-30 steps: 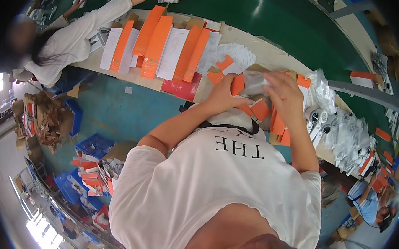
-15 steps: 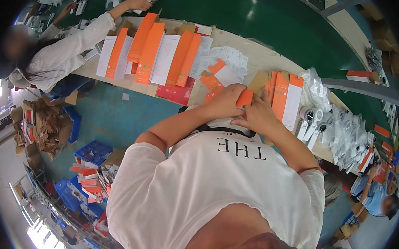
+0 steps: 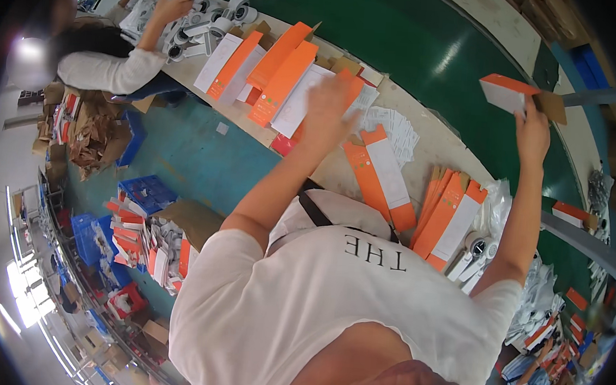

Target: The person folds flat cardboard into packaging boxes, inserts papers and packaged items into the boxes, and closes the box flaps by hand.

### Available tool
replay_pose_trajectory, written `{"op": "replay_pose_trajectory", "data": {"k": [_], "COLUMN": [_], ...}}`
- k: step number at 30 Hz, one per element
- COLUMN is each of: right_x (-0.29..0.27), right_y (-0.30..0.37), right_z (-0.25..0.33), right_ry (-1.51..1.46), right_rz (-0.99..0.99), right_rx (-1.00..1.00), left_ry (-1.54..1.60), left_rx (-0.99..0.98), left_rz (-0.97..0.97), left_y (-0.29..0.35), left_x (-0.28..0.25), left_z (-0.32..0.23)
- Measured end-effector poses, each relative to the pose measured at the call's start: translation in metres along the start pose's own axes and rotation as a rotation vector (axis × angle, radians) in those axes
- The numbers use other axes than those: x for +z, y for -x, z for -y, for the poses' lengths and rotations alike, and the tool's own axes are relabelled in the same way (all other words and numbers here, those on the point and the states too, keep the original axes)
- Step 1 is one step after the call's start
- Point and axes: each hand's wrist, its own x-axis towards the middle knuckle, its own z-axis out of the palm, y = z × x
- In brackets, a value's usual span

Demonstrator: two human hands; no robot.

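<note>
An open orange-and-white carton (image 3: 506, 94) with a brown flap is held out over the green belt, gripped at its near end by my right hand (image 3: 532, 132). My left hand (image 3: 329, 116), smeared by motion, is over the right end of a row of upright orange-and-white cartons (image 3: 283, 84); its fingers cannot be made out. Between my arms a flattened orange-and-white carton (image 3: 383, 176) lies on the table. More flat cartons (image 3: 448, 212) lean together to its right.
White printed sheets (image 3: 394, 136) are spread behind the flattened carton. White camera-like devices (image 3: 475, 251) and clear plastic bags sit at the right. The green belt (image 3: 401, 50) runs along the far side. At the left, a co-worker's hand (image 3: 171, 9) is among more white devices.
My hands have parted from in front of my chest. The right has swung far right over the belt with a carton; the left has moved to the carton row. The view has shifted.
</note>
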Motion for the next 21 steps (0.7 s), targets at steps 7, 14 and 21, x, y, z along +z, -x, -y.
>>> {"op": "replay_pose_trajectory", "data": {"k": [7,14,21], "right_x": [0.112,0.041,0.047], "right_y": [-0.048,0.057,0.232], "right_z": [-0.066,0.05,0.105], "right_ry": [0.241,-0.408,-0.052], "right_rz": [0.272,-0.076,0.187], "right_rx": [0.079,-0.09,0.603], "left_ry": [0.176,0.423,0.557], "left_rx": [0.045,-0.503,-0.32], "left_rz": [0.215,0.739,0.854], "left_y": [0.049,0.094,0.094], "left_x": [-0.009,0.036,0.028], "left_z": [0.005,-0.008,-0.022]}}
